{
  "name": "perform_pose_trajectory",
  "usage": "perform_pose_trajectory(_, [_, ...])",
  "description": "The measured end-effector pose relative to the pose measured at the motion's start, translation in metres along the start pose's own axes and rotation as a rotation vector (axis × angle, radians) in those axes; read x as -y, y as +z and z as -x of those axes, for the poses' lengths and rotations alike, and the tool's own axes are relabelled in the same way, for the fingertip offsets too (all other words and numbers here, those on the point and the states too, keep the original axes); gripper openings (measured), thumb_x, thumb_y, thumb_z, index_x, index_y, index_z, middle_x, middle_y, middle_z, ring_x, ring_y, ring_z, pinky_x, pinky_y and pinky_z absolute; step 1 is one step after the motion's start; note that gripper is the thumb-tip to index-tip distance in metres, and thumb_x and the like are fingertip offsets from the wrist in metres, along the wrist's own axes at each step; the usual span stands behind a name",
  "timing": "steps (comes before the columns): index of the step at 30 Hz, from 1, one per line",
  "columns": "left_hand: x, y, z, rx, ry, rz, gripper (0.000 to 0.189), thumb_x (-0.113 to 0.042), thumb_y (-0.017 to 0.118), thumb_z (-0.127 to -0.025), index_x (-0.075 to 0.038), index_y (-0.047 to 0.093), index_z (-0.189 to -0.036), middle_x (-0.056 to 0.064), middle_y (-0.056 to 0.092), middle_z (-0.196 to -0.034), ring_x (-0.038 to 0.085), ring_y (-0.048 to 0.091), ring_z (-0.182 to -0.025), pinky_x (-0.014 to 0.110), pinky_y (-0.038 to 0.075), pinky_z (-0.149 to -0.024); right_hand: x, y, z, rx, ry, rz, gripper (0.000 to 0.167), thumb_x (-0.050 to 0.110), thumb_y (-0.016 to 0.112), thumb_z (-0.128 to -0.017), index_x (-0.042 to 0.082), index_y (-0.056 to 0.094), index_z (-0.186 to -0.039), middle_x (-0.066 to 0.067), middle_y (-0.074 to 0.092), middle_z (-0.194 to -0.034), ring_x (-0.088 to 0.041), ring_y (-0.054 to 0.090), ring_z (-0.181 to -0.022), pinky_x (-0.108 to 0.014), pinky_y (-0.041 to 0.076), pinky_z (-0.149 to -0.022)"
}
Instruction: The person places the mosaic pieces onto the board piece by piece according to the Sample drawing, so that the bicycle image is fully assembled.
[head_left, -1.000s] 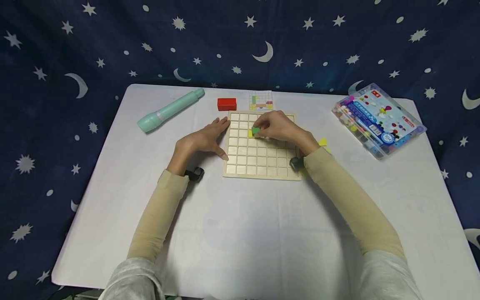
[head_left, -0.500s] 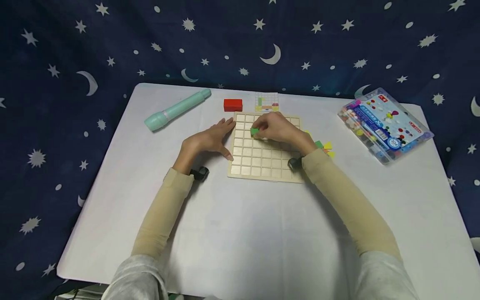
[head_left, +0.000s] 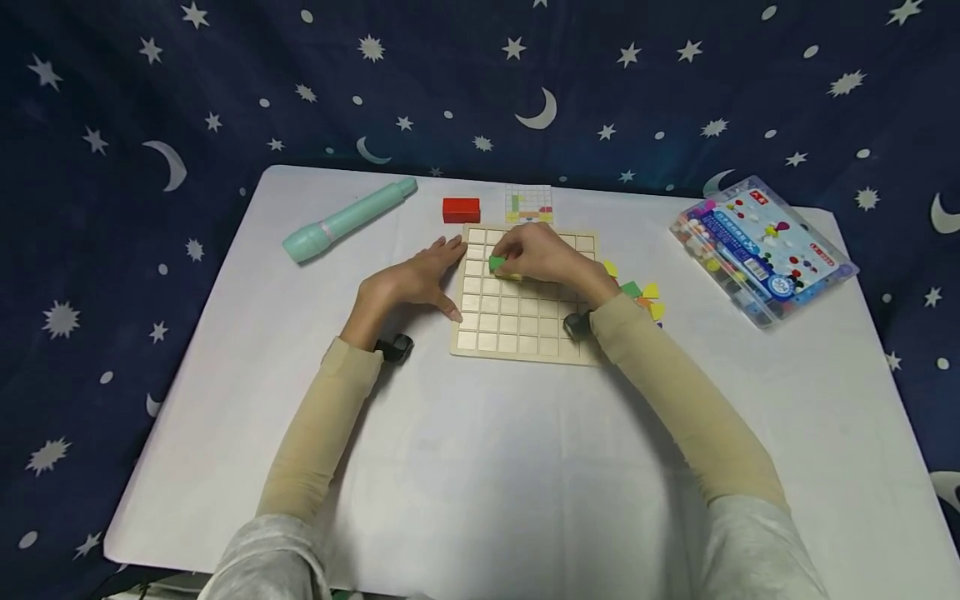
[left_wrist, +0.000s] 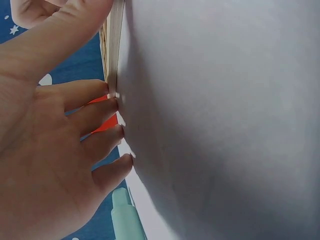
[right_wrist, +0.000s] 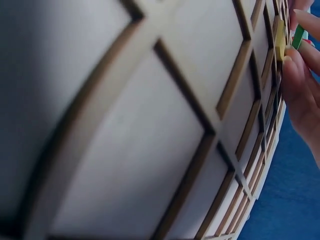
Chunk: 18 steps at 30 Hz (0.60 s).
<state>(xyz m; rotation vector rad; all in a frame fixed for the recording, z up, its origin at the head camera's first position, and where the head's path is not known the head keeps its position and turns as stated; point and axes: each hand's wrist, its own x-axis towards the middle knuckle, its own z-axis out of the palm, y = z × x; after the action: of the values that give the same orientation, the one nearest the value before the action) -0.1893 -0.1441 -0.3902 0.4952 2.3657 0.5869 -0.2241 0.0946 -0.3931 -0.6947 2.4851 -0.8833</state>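
My right hand [head_left: 542,254] pinches a small green block [head_left: 497,264] between thumb and fingers, over the upper left squares of a wooden grid board [head_left: 517,325]. In the right wrist view the green block [right_wrist: 298,37] shows edge-on at the fingertips, beside a yellow block [right_wrist: 280,42] on the board. My left hand [head_left: 417,278] lies along the board's left edge with fingers spread, thumb low and fingertips near the top corner. The left wrist view shows these fingers [left_wrist: 100,117] straight, with the thumb at the board's side [left_wrist: 116,55].
Behind the board are a red block [head_left: 461,210] and a colored pattern card [head_left: 528,203]. Several yellow, green and orange pieces [head_left: 649,292] lie right of it, partly behind the right forearm. A mint-green tube [head_left: 348,221] lies back left, a clear plastic case [head_left: 765,250] back right.
My right hand has moved the green block slightly left across the board, past the yellow block. My left hand keeps its place at the board's edge. The head view has shifted a little.
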Motion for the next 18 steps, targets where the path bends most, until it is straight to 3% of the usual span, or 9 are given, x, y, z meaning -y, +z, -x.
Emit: perform_pose_trajectory(18, [0.000, 0.000, -0.001, 0.005, 0.007, -0.006, 0.128, -0.034, 0.093, -0.076, -0.011, 0.006, -0.166, 0.005, -0.005, -0.175, 0.027, -0.010, -0.161, 0.051, 0.006, -0.130, 0.010, 0.010, -0.004, -0.013, -0.046, 0.130, 0.027, 0.012, 0.083, -0.086, -0.001, 0.078, -0.110, -0.016, 0.071, -0.106, -0.026, 0.067, -0.095, -0.037, 0.056, -0.086])
